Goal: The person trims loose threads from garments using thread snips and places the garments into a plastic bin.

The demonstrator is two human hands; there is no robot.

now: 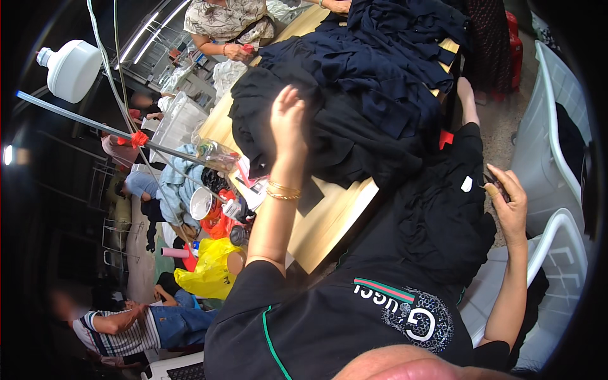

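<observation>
Draped over the lap just below the wooden table (329, 221), a black garment (437, 209) lies under my view, and I see the right hand (506, 202) at its far edge, fingers curled around a small dark tool I cannot identify. Up on that table the left hand (288, 126) rests flat and unclenched on a heap of dark garments (354, 95). I judge the cloth soft, limp and light, best pinched at a hem or fold; beyond the table's far end another person's hands (237, 50) work, and white plastic chairs (551, 158) stand on its right.
</observation>
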